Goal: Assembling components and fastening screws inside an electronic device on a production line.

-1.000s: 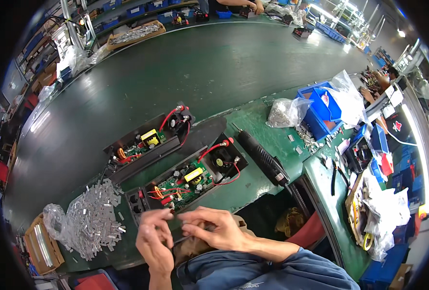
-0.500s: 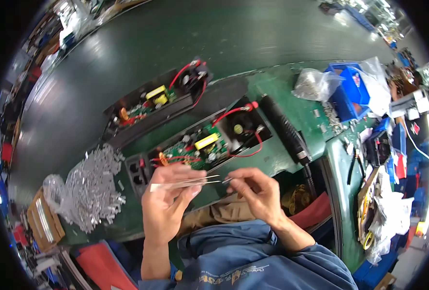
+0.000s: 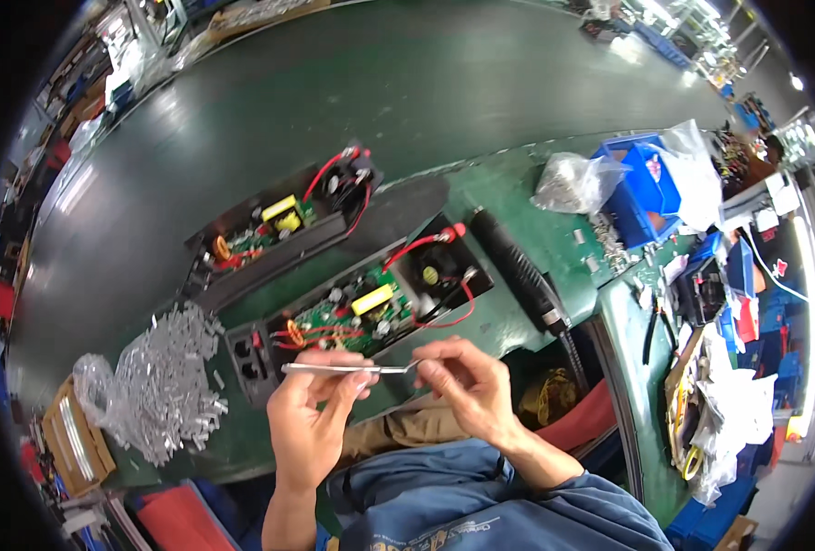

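Note:
A pair of long metal tweezers [image 3: 325, 369] lies level in my left hand [image 3: 308, 424], pinched between thumb and fingers. Its tips point right and look closed together. They meet the fingertips of my right hand [image 3: 473, 390], whose thumb and forefinger are pinched on something too small to make out. Just beyond my hands sits an open black housing [image 3: 458, 286] with a green circuit board [image 3: 345, 321], a yellow-wrapped part [image 3: 371, 299] and red wires. A similar open housing [image 3: 269, 248] stands farther back on the left.
A black power screwdriver [image 3: 517, 266] lies right of the near housing. Left is a pile of small silvery pieces [image 3: 164, 386] spilling from a clear bag. At the far right are a blue bin [image 3: 632, 207], a bag of small parts [image 3: 568, 184] and black-handled pliers [image 3: 653, 326].
The tweezers' tips were spread apart and now look closed together. They have come up to my right fingertips. The whole view has shifted slightly.

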The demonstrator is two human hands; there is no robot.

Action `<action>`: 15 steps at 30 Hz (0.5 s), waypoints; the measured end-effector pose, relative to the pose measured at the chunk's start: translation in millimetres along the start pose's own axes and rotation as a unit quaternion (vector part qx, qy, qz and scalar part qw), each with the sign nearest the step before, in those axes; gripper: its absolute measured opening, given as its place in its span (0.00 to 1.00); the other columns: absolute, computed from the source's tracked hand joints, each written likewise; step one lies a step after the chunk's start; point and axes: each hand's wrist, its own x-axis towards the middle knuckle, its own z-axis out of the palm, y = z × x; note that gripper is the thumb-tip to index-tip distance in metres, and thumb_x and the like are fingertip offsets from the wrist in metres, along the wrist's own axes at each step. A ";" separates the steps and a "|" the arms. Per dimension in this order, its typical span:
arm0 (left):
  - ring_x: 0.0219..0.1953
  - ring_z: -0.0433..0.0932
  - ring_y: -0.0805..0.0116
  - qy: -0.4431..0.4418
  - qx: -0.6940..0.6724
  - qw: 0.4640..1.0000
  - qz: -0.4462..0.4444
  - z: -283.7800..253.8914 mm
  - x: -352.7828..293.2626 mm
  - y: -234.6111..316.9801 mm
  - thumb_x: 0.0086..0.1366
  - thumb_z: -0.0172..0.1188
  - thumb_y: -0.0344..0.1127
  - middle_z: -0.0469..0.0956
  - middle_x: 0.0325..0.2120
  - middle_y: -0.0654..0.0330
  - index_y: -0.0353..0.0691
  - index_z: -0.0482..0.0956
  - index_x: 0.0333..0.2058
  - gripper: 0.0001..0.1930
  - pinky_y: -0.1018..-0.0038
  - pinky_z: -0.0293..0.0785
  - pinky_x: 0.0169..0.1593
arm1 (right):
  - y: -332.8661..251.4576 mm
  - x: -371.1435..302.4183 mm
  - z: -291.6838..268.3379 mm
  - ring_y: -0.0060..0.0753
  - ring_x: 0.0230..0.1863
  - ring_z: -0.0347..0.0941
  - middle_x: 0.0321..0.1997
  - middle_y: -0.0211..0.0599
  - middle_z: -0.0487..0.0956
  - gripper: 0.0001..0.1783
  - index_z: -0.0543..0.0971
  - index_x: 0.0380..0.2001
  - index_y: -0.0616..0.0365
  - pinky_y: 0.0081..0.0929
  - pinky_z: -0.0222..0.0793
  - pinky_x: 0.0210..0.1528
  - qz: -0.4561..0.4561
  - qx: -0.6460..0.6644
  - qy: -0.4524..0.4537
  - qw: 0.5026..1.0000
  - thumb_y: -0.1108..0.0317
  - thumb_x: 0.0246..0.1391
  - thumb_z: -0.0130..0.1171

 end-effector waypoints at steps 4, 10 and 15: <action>0.38 0.85 0.67 -0.032 0.067 0.996 0.054 1.8 3.0 -5.7 0.70 0.62 0.25 0.84 0.37 0.53 0.30 0.76 0.43 0.06 0.75 0.82 0.40 | -0.3 -3.1 -7.6 0.20 0.38 0.79 0.41 0.33 0.79 0.10 0.79 0.49 0.65 0.16 0.71 0.34 -0.005 -0.033 -0.012 0.999 0.74 0.67 0.59; 0.37 0.85 0.68 -0.058 0.073 0.989 0.113 10.4 10.0 -12.7 0.70 0.62 0.25 0.82 0.38 0.53 0.30 0.76 0.43 0.06 0.75 0.82 0.40 | 2.0 -7.0 -18.9 0.22 0.41 0.80 0.44 0.36 0.81 0.12 0.79 0.51 0.64 0.17 0.72 0.36 -0.023 -0.072 0.013 0.997 0.75 0.66 0.60; 0.36 0.84 0.68 -0.027 0.183 0.961 0.206 1.4 17.3 -18.3 0.70 0.60 0.22 0.80 0.38 0.52 0.30 0.76 0.43 0.05 0.75 0.82 0.40 | 12.3 -0.9 -50.7 0.26 0.41 0.77 0.46 0.37 0.80 0.13 0.78 0.48 0.65 0.23 0.74 0.44 -0.133 -0.211 0.174 0.953 0.80 0.60 0.61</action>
